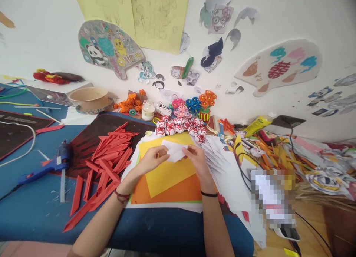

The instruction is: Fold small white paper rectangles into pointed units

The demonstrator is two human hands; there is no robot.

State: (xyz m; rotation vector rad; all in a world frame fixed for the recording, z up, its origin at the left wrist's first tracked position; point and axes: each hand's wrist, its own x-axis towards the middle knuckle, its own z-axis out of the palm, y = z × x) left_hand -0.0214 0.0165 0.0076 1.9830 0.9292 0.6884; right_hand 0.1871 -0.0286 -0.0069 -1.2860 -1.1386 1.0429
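Note:
A small white sheet of paper (175, 150) is held up between both hands. My left hand (154, 158) pinches its left edge, thumb and fingers together. At the right edge, my right hand (196, 158) grips the same sheet between thumb and fingers. Beneath the hands lie yellow paper (160, 179) and orange paper (178, 193), stacked over white sheets. Many folded red paper strips (111, 153) are piled to the left of my left hand. Red-and-white paper roses (179, 127) sit just behind the held sheet.
A blue glue gun (59, 160) rests at the left with its cable. White sheets (230, 171) and a heap of paper scraps (278, 149) lie at the right. Behind are a round bowl (89, 97), a jar (148, 111), paper flowers (193, 104) and a yellow bottle (258, 124).

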